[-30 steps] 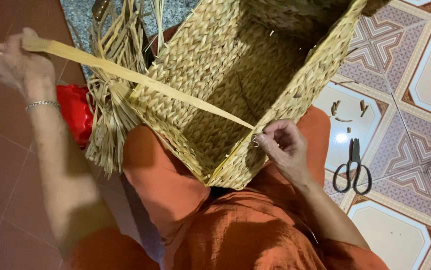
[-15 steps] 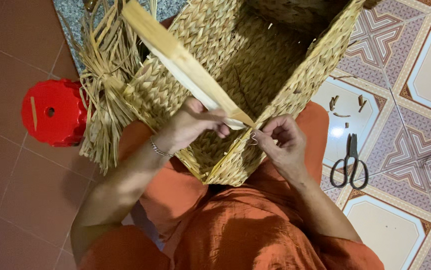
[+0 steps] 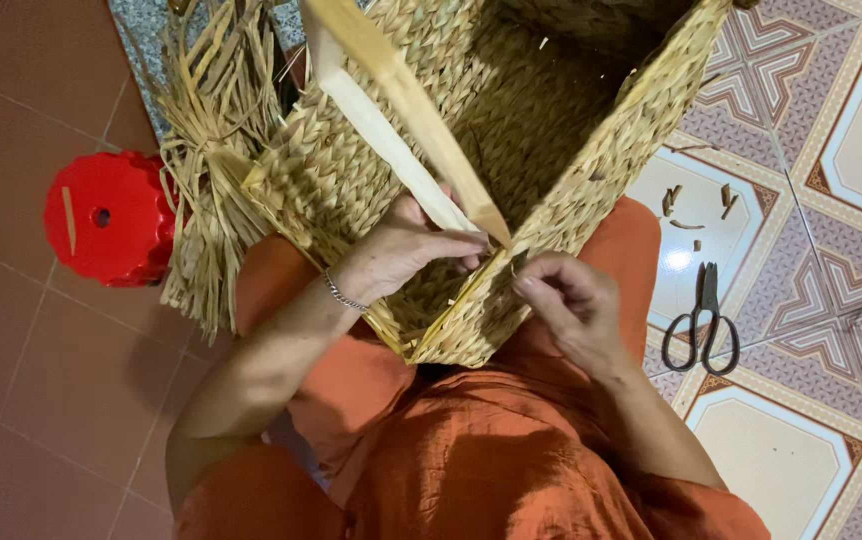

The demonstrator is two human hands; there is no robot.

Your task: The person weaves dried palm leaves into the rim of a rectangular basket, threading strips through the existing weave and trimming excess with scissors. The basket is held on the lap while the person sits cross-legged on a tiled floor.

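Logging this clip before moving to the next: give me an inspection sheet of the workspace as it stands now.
Surface: patterned tile floor at right, plain brown tiles at left.
Job's things: woven basket on the lap; flat pale strip running to its near corner.
Clutter: black scissors, small trimmings, bundle of loose fibre ends, red stool.
Hands: left hand pinches the strip; right hand fingers the basket corner.
Cables: nothing seen.
Surroundings: orange clothing; no other person seen.
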